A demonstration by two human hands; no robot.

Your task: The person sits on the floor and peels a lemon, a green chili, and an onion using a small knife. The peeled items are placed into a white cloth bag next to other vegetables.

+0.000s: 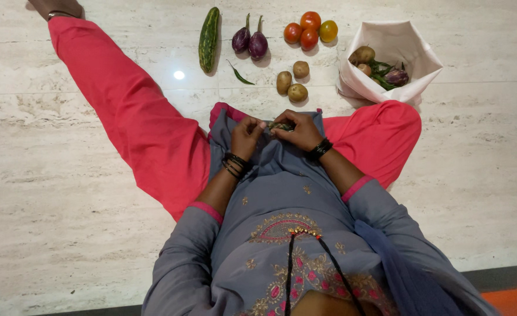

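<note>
I sit on a pale stone floor with both hands together in my lap. My left hand point(245, 136) and my right hand point(298, 130) pinch a small green vegetable point(280, 126) between their fingertips; most of it is hidden by the fingers. Just beyond my hands lie three potatoes point(292, 82), a green chilli point(238, 75), two purple brinjals point(250, 41), a long green cucumber point(209, 38) and several tomatoes point(309, 30).
A white cloth bag point(390, 61) stands open at the upper right, with potatoes, a brinjal and green vegetables inside. My left leg in pink trousers point(127, 108) stretches to the upper left; my right knee point(381, 137) is bent beside the bag. An orange strip point(516, 299) lies bottom right.
</note>
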